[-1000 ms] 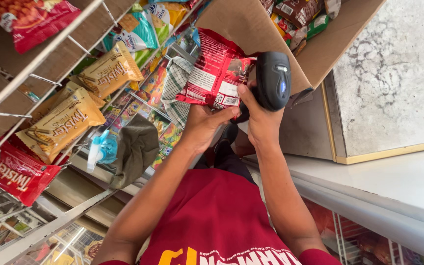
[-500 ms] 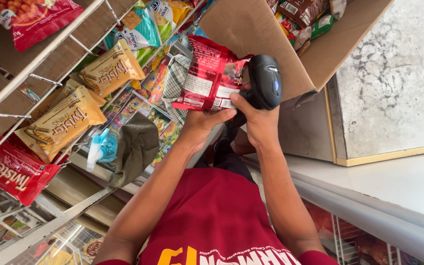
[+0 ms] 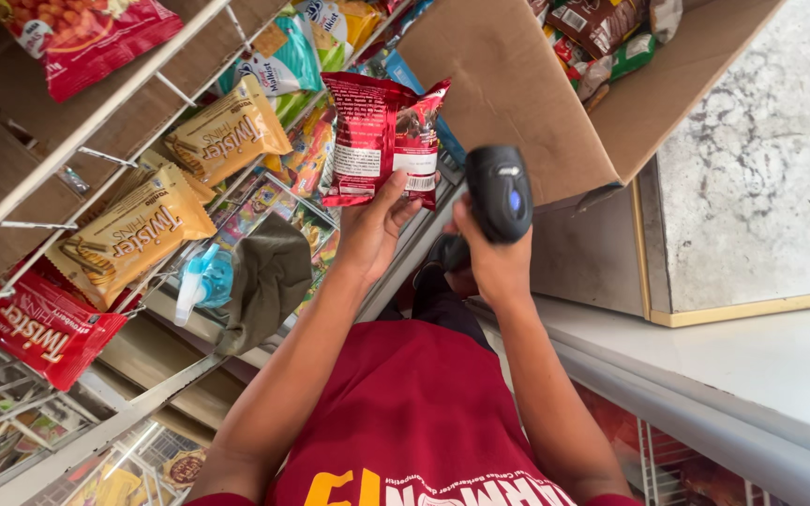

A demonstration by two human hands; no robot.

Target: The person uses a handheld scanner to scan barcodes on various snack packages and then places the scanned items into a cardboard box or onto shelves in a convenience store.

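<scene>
Head view shows the left hand [image 3: 374, 228] pinching one red snack bag [image 3: 382, 138] up by the rack, and the right hand [image 3: 491, 255] wrapped tight around one black scanner [image 3: 502, 192]. Better to keep the bag flat and the scanner aimed at its white label. One cardboard box [image 3: 527, 103] sits above.

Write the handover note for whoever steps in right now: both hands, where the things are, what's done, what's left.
Left hand: holds the red snack packet upright by its lower edge, back label toward the camera.
Right hand: grips the black handheld scanner just right of the packet, not touching it.
Around: open cardboard box with more snack packs sits on the counter; wire rack on the left holds yellow and red biscuit packs.
Done: packet is out and held beside the scanner.
Left: whether it has been scanned cannot be told; packet is not yet on the rack.
</scene>
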